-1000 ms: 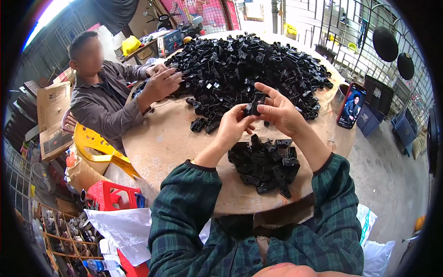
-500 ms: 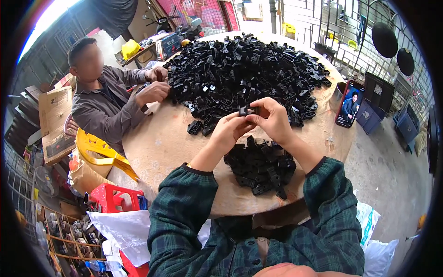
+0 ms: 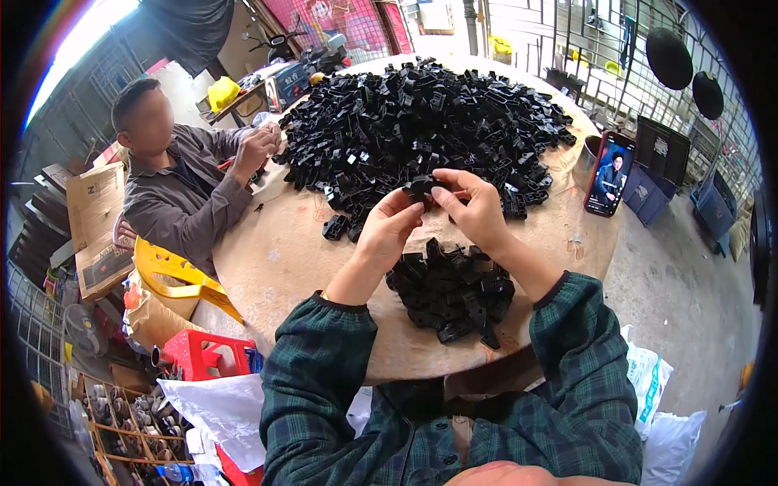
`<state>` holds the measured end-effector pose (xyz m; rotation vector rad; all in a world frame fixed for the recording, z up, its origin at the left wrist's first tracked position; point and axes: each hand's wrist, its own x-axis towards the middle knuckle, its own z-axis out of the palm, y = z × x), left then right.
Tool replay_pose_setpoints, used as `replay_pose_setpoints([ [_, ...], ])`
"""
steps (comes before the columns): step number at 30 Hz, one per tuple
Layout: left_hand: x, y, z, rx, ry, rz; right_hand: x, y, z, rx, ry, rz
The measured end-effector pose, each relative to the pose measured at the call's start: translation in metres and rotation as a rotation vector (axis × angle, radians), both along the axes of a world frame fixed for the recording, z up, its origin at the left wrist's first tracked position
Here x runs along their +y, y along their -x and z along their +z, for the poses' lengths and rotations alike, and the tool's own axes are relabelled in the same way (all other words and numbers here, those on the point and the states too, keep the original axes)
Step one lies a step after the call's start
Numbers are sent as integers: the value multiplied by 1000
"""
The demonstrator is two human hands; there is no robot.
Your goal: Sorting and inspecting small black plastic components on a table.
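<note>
Between my two hands, above the table, is one small black plastic part (image 3: 420, 188). My left hand (image 3: 387, 225) pinches its left side with thumb and fingers. On its other side my right hand (image 3: 470, 206) grips it, with the thumb across the near face. Below my hands lies a small heap of black plastic parts (image 3: 454, 296), close to the table's near edge. Just beyond them rises a far larger pile of similar black parts (image 3: 421, 121). The fingers partly cover the held part, so its exact shape cannot be made out.
A co-worker (image 3: 174, 170) sits at the left of the round cloth-covered table (image 3: 275, 275), hands at the pile's edge. On the right stands a phone (image 3: 609, 174) beside blue crates (image 3: 647, 198). A yellow chair (image 3: 174, 271) and a red stool (image 3: 203, 352) are at the left.
The held part has turned, showing a broader dark side, and has shifted slightly left. My left hand has moved a little down and left. The co-worker's hands have drawn closer together.
</note>
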<state>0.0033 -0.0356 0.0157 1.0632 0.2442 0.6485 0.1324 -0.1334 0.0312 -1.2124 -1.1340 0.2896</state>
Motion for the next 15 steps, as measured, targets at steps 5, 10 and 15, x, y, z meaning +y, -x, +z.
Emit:
replay_pose_setpoints([
  [5, -2, 2, 3, 128, -264, 150, 1, -1, -3, -90, 24, 60],
  [10, 1, 4, 1, 275, -458, 237, -2, 3, 0, -249, -21, 97],
  [15, -10, 3, 11, 176, -515, 301, -6, 7, 5, -205, -90, -5],
])
